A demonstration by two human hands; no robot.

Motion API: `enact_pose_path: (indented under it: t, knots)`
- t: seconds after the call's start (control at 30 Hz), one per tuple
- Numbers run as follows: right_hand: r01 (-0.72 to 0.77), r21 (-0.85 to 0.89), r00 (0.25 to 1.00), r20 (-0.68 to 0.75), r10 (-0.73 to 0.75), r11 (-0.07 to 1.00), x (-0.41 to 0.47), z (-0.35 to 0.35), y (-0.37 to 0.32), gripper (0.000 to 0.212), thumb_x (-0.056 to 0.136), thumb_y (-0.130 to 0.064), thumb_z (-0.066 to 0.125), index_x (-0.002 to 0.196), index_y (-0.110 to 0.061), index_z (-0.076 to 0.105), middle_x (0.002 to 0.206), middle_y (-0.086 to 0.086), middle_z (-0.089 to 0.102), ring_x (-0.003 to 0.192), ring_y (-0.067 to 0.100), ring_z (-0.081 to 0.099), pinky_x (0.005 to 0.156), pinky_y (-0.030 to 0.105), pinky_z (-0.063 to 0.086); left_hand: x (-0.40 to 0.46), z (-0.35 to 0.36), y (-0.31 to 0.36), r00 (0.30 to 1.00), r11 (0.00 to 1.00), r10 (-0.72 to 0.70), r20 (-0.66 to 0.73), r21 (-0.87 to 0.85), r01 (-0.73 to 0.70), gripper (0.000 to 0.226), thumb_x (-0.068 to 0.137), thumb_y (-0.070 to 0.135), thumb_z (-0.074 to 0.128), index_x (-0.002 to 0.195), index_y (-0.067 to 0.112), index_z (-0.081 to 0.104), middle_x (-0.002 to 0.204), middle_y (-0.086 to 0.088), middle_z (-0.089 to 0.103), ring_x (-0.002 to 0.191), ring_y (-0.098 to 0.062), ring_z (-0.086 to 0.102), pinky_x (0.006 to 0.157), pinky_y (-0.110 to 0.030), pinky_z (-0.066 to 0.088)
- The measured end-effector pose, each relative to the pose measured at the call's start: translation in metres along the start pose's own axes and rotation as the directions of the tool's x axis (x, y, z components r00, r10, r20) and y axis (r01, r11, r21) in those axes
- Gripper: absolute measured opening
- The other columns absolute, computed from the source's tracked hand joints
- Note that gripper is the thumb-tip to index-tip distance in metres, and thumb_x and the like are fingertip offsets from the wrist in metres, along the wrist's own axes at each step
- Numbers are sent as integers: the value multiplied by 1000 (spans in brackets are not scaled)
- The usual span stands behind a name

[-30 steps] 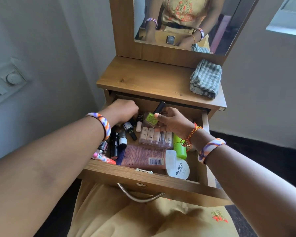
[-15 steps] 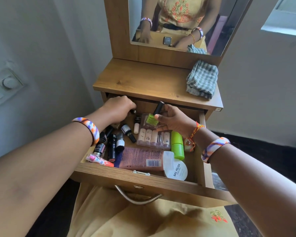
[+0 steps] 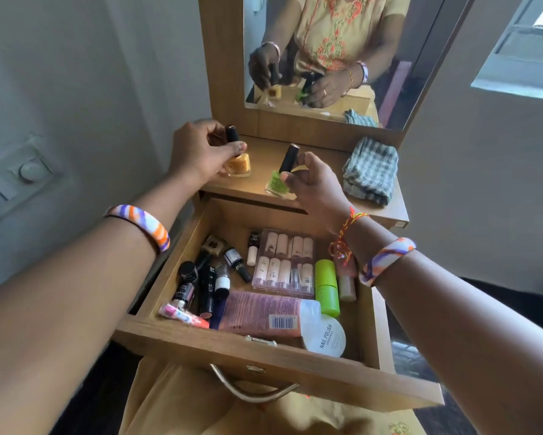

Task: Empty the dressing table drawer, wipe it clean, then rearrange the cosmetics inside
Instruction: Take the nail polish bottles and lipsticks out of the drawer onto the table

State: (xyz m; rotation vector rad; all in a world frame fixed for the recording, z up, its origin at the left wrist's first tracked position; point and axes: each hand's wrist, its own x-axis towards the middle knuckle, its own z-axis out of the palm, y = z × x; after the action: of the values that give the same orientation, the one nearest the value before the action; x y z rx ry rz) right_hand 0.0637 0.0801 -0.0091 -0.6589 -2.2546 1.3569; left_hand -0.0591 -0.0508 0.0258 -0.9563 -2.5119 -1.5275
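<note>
A person's left hand [image 3: 201, 152] pinches the black cap of an orange nail polish bottle [image 3: 238, 164] on the dressing table top [image 3: 320, 164], while the right hand [image 3: 314, 183] grips the cap of a green nail polish bottle [image 3: 278, 183] at the top's near edge. Below, the open wooden drawer [image 3: 263, 356] holds jumbled cosmetics: a pink tube [image 3: 260, 315], a green stick [image 3: 326, 287], a clear vial pack [image 3: 285, 262]. A checked cloth [image 3: 370, 171] lies far right.

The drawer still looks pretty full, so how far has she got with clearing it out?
Barely started. Done: the drawer is pulled open. In hand: the left hand holds an orange polish bottle and the right hand a green polish bottle, both at the tabletop. Left: the pink tube, vial pack and other cosmetics remain inside; the folded cloth lies unused.
</note>
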Motion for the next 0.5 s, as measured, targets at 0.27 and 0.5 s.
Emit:
enact_pose_path:
  t: [0.27,0.5]
  knots:
    - [-53,-29,993,-107,49,998,54,25,-7,27,90,-18,58,116,-9,53,103,5,60,91,19,57,73,31,51,48,30,-17,990,986,-81,-115,137,96,42,79,28,72,114,5,64,116,-12,67,106,-23,62,78,-22,44]
    - [-4,-17,987,-158,1,1000,98,40,-2,22,88,-3,57,110,-10,58,88,-5,50,81,11,47,51,-4,35,71,48,-40,977,991,-96,-188,72,111,35,81,23,70,112,6,63,116,-10,67,107,-22,62,82,-19,43]
